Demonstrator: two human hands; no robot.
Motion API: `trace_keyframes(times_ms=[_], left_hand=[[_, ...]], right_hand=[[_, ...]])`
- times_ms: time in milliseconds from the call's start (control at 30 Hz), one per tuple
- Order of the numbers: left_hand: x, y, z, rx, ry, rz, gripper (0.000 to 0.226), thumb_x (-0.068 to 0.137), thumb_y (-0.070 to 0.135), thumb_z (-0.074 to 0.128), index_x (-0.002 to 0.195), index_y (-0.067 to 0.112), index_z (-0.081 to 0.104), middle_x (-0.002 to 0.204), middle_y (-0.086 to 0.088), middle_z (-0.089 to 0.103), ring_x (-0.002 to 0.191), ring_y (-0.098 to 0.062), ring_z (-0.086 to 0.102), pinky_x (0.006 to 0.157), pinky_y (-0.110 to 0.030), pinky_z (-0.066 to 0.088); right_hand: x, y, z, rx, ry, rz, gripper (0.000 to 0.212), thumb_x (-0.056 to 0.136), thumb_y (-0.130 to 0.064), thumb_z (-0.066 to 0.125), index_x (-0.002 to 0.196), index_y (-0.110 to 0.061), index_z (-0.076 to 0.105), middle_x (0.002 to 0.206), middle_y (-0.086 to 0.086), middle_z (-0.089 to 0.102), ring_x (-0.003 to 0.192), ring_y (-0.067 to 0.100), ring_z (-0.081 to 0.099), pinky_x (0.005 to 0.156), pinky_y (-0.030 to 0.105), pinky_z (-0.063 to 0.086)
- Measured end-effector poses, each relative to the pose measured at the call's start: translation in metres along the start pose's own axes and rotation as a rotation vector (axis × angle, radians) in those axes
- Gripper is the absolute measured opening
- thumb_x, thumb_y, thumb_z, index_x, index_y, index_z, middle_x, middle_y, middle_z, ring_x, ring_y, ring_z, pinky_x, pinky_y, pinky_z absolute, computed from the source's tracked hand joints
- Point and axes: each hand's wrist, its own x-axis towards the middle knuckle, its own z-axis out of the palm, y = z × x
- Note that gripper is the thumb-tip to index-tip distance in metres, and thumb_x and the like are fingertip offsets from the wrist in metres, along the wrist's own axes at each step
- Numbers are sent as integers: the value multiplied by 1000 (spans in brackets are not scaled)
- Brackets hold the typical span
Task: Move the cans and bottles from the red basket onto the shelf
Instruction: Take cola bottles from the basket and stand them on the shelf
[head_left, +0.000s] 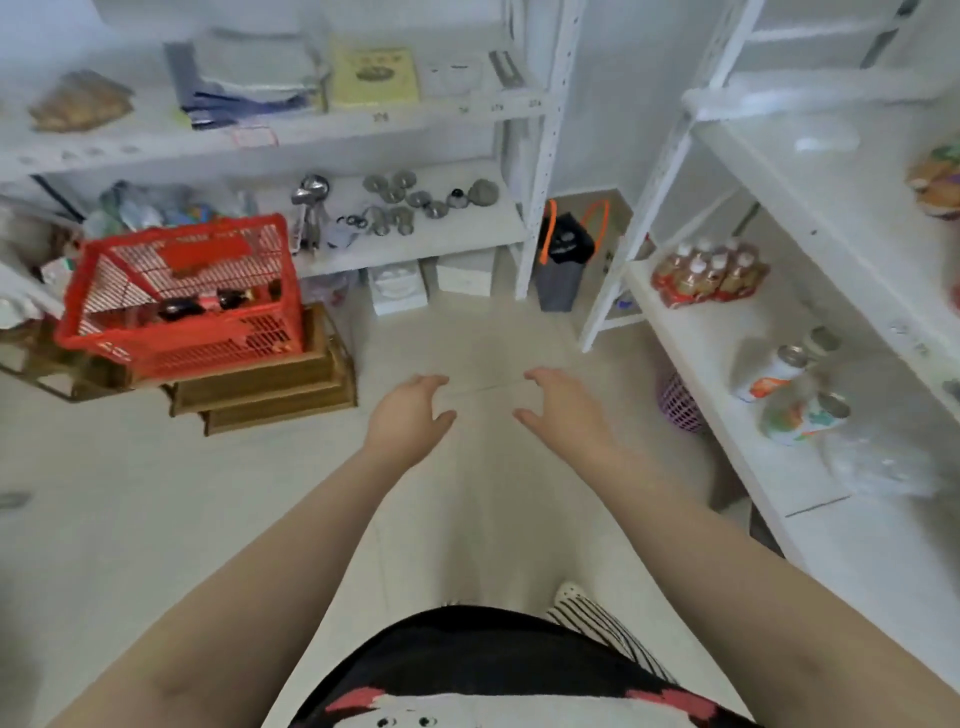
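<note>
the red basket (179, 306) sits on stacked wooden trays (270, 384) at the left, in front of the left shelving unit. dark bottles (205, 304) lie inside it near the bottom; two dark shapes can be made out through the mesh, lying roughly on their sides with the long axis running left to right, though blur prevents a firm count. the target shelf (727, 395) runs along the right side. on it stand two cans (789, 384) near its front edge, one shrink-wrapped pack of small bottles (709, 275) toward its far end, and a clear plastic item further forward, too blurred to identify.

the left hand (410, 415) and right hand (563, 410) hover over the floor, side by side and apart, fingers loosely spread, holding nothing. the basket lies up and to the left of both; the left hand is nearer. judgement: the next move calls for a leftward reach into the basket.
</note>
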Motion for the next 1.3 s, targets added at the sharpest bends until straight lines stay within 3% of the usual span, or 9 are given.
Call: trace_keyframes(times_ms=[433, 700, 900, 1300], left_hand=[[49, -177, -89, -58, 154, -387, 49, 86, 30, 61, 133, 17, 52, 132, -7, 58, 124, -28, 50, 95, -38, 47], [86, -264, -146, -92, 210, -568, 51, 87, 29, 61, 135, 18, 50, 134, -4, 55, 116, -24, 56, 91, -37, 47], [128, -347, -186, -139, 201, -602, 53, 86, 28, 63, 136, 19, 50, 138, -6, 54, 116, -26, 57, 90, -38, 48], [223, -531, -268, -59, -7, -405, 54, 84, 30, 64, 134, 16, 51, 132, -11, 56, 122, -30, 52, 101, -40, 43]], right_hand=[[164, -201, 80, -156, -236, -430, 54, 85, -38, 65, 133, -18, 50, 131, 7, 56, 120, 29, 53, 91, 36, 46], [251, -308, 105, -165, -346, -573, 48, 83, -32, 68, 126, -18, 55, 126, 7, 58, 117, 27, 54, 88, 31, 43], [308, -376, 143, -141, -390, -529, 52, 83, -33, 68, 130, -17, 53, 129, 7, 57, 119, 27, 52, 92, 34, 43], [383, -497, 225, -36, -354, -185, 59, 79, -40, 69, 131, -19, 52, 129, 3, 59, 118, 24, 54, 93, 42, 49]])
